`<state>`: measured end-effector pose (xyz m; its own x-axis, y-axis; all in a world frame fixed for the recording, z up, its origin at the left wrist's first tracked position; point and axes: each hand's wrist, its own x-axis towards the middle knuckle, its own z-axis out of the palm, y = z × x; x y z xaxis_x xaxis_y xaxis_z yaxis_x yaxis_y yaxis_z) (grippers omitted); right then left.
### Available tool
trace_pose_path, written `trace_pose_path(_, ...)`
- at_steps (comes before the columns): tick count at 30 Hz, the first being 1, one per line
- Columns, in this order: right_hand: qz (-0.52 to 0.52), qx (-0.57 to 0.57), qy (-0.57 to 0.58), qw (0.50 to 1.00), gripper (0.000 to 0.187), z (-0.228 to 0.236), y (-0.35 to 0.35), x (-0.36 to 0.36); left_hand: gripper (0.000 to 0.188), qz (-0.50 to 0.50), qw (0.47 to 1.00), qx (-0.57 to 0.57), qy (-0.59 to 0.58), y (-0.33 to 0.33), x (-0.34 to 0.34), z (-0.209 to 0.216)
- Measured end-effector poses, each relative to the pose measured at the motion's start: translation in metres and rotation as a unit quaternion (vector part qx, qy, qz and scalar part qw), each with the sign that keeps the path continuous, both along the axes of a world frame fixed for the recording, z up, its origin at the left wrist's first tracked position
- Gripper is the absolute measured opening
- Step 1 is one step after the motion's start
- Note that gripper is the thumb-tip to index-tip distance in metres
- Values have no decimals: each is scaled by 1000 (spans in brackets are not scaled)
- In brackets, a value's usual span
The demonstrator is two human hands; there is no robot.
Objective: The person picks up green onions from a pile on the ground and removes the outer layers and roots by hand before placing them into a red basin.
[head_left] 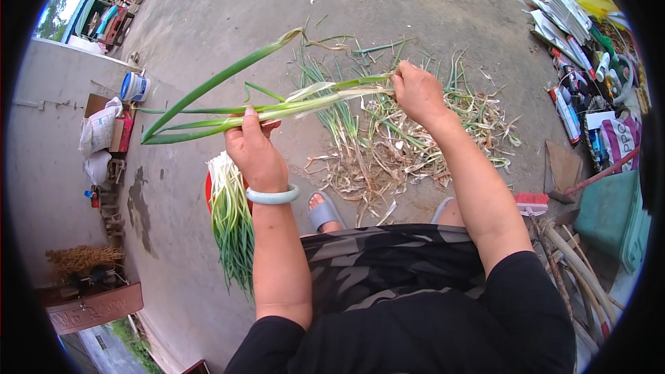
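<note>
Stretched between my two hands is a green onion, its long green leaves reaching out to the left and one leaf bent up and over. My left hand, with a pale bangle on the wrist, grips the stalk where white turns to green. The fingers of my right hand are closed at the far right end, pinching the stalk's end and some leaf or skin. Below my left forearm lies a bundle of cleaned green onions, white ends away from me, on something red.
A heap of untrimmed onions and peelings covers the concrete floor ahead of my feet. On the right are a red brush, a green bin, sticks and piled clutter. A white bucket and sacks stand by the left wall.
</note>
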<state>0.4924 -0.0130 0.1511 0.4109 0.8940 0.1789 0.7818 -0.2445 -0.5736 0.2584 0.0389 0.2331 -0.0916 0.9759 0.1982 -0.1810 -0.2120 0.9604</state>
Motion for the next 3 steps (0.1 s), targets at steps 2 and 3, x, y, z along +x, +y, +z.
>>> trace_pose_path(2,-22,-11,-17,1000,15,-10,-1,13,13,-15,1000,-4,-12,4,-6,-2)
trace_pose_path(3,-41,-19,-32,998,16,-12,1,18,13,-26,999,-6,-22,6,-9,-3)
